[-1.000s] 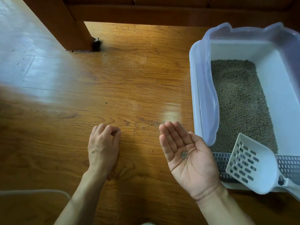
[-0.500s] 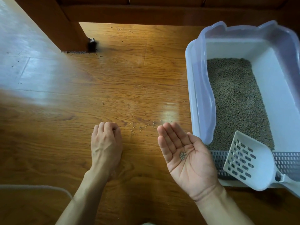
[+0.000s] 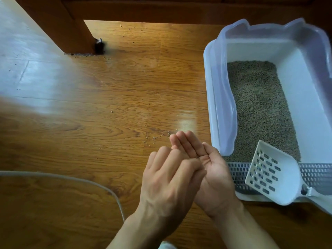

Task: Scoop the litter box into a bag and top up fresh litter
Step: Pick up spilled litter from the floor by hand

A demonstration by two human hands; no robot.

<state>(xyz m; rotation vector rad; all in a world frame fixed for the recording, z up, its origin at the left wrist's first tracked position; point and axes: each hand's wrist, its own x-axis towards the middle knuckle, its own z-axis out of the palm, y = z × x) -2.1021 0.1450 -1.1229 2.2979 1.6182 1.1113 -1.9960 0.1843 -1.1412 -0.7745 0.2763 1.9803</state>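
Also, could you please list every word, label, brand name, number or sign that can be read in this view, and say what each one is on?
None: no readable text shows in this view.
The litter box, its walls and rim: plain, no label visible.
The scoop: plain slotted plastic, no marking visible.
The wooden floor and the furniture leg: only wood grain.

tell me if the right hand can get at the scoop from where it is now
Probably yes. The scoop lies across the litter box's near edge, just right of the right hand, with nothing between them. The left hand lies over its palm, though, and would need to lift first.
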